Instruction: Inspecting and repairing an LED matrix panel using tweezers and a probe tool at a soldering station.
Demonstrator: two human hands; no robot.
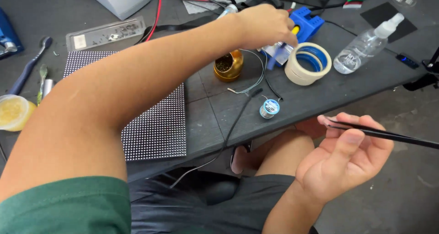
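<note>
Single head-worn view, looking steeply down, close over the worktable (pixel 320 97) edge and lap

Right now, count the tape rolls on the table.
2. A wide cream roll lies flat right of the gold pot, with a blue roll nested inside it. The left hand may hide others.

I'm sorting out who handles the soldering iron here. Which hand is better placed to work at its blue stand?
Left. The left hand is stretched across the table, already at the blue stand. The right hand sits off the table over the lap, gripping black tweezers.
</note>
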